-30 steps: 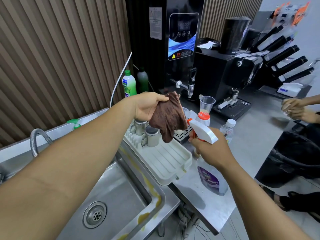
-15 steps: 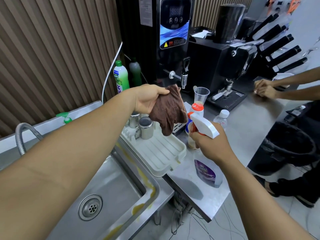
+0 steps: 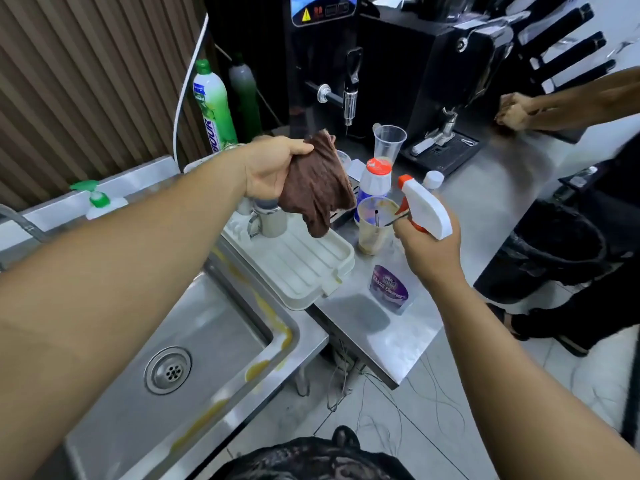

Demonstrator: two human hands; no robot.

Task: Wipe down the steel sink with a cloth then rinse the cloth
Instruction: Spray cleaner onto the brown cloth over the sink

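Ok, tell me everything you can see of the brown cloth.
The brown cloth looks like soft, slightly fuzzy fabric, crumpled and folded over. The left hand pinches its top edge, thumb on top, and holds it in the air; the rest hangs down in loose folds to a drooping corner. It hangs above the white drying tray and metal cup, right of the sink. Only the hand touches it. The spray bottle's nozzle points toward it.

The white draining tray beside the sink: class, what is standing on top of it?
On the white draining tray, a steel mug stands at its far end. The brown cloth in the left hand hangs in front, covering whatever else stands there.
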